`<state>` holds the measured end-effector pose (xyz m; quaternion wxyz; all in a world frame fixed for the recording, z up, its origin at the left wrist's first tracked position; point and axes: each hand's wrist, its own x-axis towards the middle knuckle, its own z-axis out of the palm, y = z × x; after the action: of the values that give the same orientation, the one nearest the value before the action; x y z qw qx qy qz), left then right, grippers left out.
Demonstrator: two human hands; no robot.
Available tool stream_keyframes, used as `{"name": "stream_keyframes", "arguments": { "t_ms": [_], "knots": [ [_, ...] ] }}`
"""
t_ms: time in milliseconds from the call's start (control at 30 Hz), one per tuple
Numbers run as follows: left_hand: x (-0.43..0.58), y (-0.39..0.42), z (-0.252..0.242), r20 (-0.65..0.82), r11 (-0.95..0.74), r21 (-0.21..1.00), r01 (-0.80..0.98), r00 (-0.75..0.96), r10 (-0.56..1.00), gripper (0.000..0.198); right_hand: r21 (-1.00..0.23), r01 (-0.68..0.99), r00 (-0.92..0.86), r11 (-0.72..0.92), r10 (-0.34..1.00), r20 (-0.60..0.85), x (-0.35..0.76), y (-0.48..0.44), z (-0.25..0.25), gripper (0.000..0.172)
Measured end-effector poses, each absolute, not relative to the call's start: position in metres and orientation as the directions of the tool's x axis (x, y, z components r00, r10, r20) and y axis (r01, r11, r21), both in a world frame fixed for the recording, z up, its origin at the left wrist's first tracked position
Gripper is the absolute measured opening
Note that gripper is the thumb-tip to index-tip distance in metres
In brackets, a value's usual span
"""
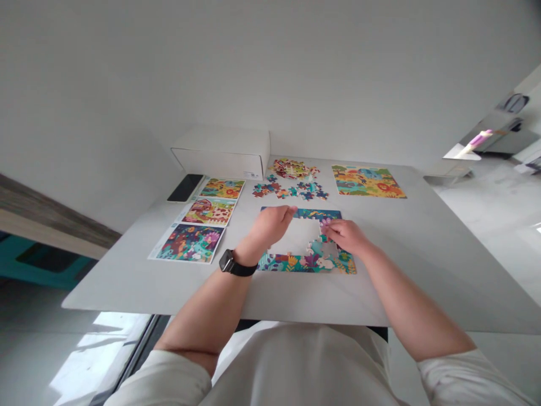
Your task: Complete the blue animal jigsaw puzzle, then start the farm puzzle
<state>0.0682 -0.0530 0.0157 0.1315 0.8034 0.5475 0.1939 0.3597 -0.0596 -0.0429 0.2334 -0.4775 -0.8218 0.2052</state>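
A partly assembled jigsaw puzzle [296, 264] lies in front of me, its colourful border around a bare white middle. My right hand [347, 235] is at the puzzle's right side, its fingertips pinched on a puzzle piece [324, 223] with a purple flower. Over the upper left of the border reaches my left hand [274, 223], fingers stretched out and no piece visible in it. Its palm side is hidden. Just below my right fingers, a grey patch [328, 249] shows among the joined pieces.
Loose puzzle pieces [291, 189] lie behind the puzzle, with more by the wall [291, 168]. A finished animal puzzle [367, 181] sits at the back right. To the left are a picture sheet [192, 242], a phone [186, 188] and a white box [220, 160].
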Motion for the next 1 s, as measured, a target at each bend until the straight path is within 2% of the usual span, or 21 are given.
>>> {"name": "stream_keyframes", "arguments": {
  "t_ms": [133, 233, 333, 533, 800, 900, 1000],
  "knots": [
    [0.039, -0.039, 0.022, 0.178, -0.224, 0.417, 0.881, 0.162, 0.970, 0.046, -0.624, 0.698, -0.318, 0.351, 0.933, 0.169, 0.359, -0.062, -0.039, 0.061],
    [0.026, -0.030, 0.019, 0.170, -0.152, 0.399, 0.904, 0.090, 0.981, 0.038, -0.637, 0.699, -0.230, 0.325, 0.946, 0.230, 0.358, -0.066, -0.035, 0.063],
    [0.015, -0.020, 0.013, 0.160, -0.097, 0.407, 0.908, 0.034, 0.986, 0.036, -0.614, 0.725, -0.163, 0.313, 0.943, 0.288, 0.358, -0.068, -0.031, 0.059],
    [0.000, -0.010, 0.001, 0.130, 0.034, 0.432, 0.901, -0.099, 0.987, 0.035, -0.611, 0.732, -0.155, 0.300, 0.948, 0.279, 0.358, -0.067, -0.033, 0.046],
    [-0.004, 0.009, -0.007, 0.236, -0.054, 0.526, 0.849, -0.084, 0.968, 0.033, -0.607, 0.716, -0.167, 0.344, 0.929, 0.329, 0.358, -0.069, -0.034, 0.036],
    [-0.010, 0.034, -0.012, 0.253, -0.073, 0.479, 0.875, -0.058, 0.966, 0.035, -0.601, 0.711, -0.187, 0.365, 0.922, 0.338, 0.359, -0.068, -0.035, 0.034],
    [-0.013, 0.060, -0.018, 0.239, -0.138, 0.410, 0.901, 0.040, 0.970, 0.040, -0.596, 0.711, -0.198, 0.374, 0.919, 0.341, 0.361, -0.066, -0.037, 0.033]
  ]
}}
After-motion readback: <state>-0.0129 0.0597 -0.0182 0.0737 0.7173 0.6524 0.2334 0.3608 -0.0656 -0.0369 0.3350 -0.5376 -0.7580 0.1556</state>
